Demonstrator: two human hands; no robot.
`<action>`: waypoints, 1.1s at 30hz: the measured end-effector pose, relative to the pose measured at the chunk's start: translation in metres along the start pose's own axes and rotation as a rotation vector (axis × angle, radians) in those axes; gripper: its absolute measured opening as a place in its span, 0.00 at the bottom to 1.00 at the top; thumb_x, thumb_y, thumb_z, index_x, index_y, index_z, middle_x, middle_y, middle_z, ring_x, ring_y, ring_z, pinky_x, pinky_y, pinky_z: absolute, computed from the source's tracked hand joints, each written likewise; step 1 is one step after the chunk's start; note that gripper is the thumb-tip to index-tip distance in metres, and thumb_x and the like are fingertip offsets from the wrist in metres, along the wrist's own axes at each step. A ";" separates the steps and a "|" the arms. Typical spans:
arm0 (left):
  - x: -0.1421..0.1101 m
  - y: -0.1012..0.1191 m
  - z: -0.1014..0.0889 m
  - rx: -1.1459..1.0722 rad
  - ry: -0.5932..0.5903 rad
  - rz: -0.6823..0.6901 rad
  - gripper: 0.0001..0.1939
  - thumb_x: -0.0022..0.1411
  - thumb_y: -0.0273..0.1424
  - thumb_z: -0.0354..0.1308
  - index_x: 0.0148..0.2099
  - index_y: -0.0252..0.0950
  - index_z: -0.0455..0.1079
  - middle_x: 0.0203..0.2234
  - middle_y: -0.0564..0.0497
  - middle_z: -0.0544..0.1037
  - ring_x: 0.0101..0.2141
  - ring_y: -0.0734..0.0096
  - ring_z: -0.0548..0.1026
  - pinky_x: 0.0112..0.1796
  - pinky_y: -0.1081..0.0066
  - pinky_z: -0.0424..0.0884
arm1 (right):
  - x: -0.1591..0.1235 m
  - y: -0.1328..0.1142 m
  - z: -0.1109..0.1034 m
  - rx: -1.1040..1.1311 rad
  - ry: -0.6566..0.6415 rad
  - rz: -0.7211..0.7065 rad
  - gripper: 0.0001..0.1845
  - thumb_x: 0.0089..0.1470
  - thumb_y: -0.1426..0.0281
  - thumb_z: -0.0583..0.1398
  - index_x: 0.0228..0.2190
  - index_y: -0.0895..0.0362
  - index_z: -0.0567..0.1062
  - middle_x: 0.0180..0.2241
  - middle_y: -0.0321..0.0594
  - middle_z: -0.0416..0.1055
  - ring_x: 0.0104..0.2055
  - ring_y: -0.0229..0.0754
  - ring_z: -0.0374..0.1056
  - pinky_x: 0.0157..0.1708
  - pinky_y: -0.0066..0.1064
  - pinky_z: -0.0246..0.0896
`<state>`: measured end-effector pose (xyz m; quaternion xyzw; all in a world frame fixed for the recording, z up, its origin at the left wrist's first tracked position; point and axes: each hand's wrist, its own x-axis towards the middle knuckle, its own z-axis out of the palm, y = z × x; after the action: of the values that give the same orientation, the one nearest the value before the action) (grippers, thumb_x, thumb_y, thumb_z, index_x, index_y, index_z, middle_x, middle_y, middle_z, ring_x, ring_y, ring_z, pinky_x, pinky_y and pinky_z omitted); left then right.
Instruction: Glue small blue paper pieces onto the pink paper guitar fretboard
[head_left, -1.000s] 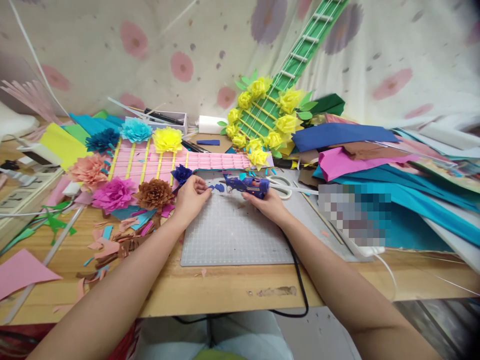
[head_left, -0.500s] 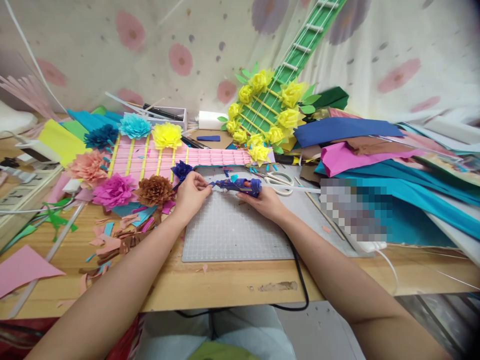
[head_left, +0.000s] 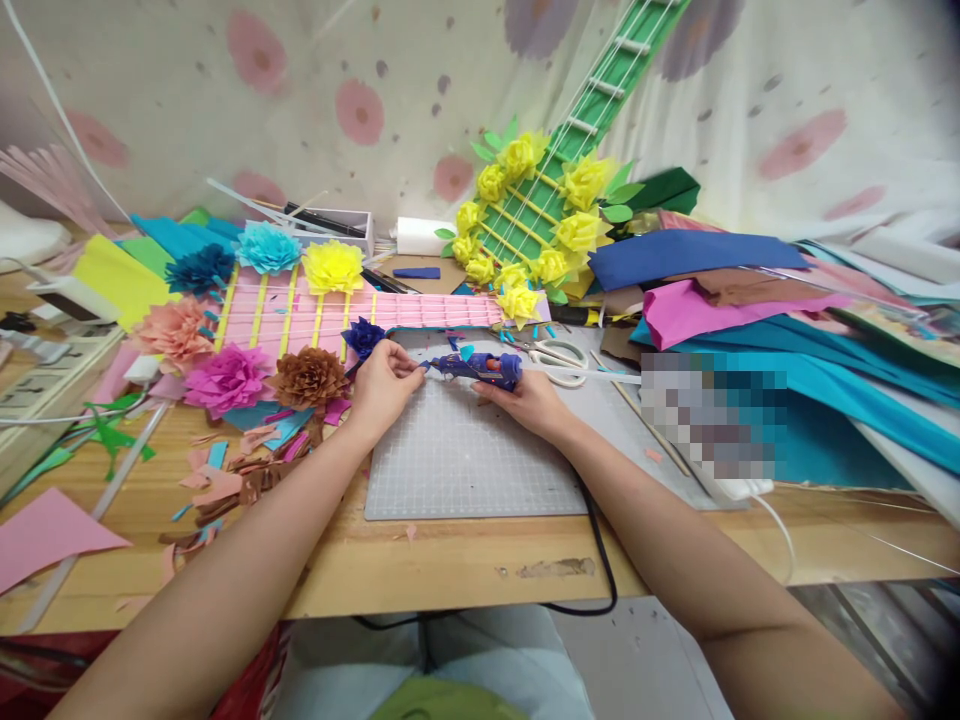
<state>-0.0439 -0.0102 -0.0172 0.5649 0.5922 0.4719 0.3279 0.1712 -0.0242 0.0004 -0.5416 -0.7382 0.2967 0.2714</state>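
Note:
My left hand [head_left: 384, 390] is closed, pinching a small dark blue paper piece [head_left: 424, 367] between thumb and fingertips. In my right hand [head_left: 531, 400] is a blue hot glue gun [head_left: 480, 368], its nozzle pointing left at that paper. A whitish glue stick [head_left: 581, 375] sticks out of its back. Just beyond my left hand sits a dark blue paper flower [head_left: 364, 337], at the edge of a pink paper guitar [head_left: 277, 310] with yellow strips and several other paper flowers. Both hands are above a grey cutting mat [head_left: 472, 470].
Scissors [head_left: 566, 362] lie behind my right hand. A green guitar with yellow flowers [head_left: 540, 215] leans at the back. Stacked coloured paper [head_left: 697, 262] fills the right side. Paper scraps [head_left: 240, 480] litter the left. A black cord [head_left: 604, 560] hangs over the front table edge.
The hands, glue gun and paper piece stay almost where they were. The whole view has shifted very slightly.

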 end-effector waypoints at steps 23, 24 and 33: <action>-0.007 0.013 -0.002 0.095 -0.062 0.119 0.14 0.51 0.28 0.59 0.40 0.39 0.60 0.27 0.55 0.77 0.30 0.72 0.75 0.32 0.71 0.67 | 0.012 0.012 -0.003 -0.070 0.321 0.169 0.25 0.46 0.50 0.59 0.34 0.58 0.77 0.30 0.43 0.76 0.33 0.46 0.71 0.33 0.34 0.63; -0.007 0.011 -0.001 0.087 -0.050 0.124 0.15 0.51 0.28 0.59 0.41 0.40 0.61 0.27 0.55 0.77 0.29 0.73 0.74 0.31 0.71 0.67 | 0.014 0.014 -0.005 -0.092 0.338 0.190 0.25 0.46 0.50 0.59 0.34 0.59 0.77 0.30 0.44 0.76 0.33 0.47 0.71 0.33 0.35 0.63; -0.001 0.006 0.002 -0.192 0.116 0.197 0.17 0.48 0.27 0.61 0.38 0.39 0.58 0.28 0.56 0.70 0.27 0.78 0.71 0.24 0.78 0.69 | 0.024 0.022 -0.013 -0.218 0.354 0.262 0.27 0.46 0.49 0.58 0.36 0.60 0.76 0.33 0.50 0.75 0.37 0.51 0.70 0.34 0.36 0.61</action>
<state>-0.0401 -0.0113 -0.0124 0.5579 0.5040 0.5881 0.2980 0.1880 0.0054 -0.0052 -0.7023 -0.6303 0.1487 0.2956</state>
